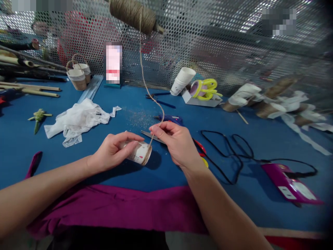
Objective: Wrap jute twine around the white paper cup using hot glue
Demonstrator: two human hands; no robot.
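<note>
My left hand (pixel 111 151) is wrapped around a small paper cup (pixel 139 152) lying on its side just above the blue table (pixel 130 104); brown twine is wound at the cup's base end. My right hand (pixel 177 139) pinches the jute twine (pixel 143 74), which runs up to a large spool (pixel 132 14) hanging overhead. Scissors (pixel 153 137) with red handles lie under my right hand, partly hidden.
White lace cloth (pixel 78 119) lies at left, with finished twine-wrapped cups (pixel 78 78) and bamboo sticks (pixel 31 86) behind. A stack of white cups (pixel 182 80), a blue glue gun (pixel 173 119), a black cord (pixel 234 149) and a purple device (pixel 288 182) sit at right. Metal mesh backs the table.
</note>
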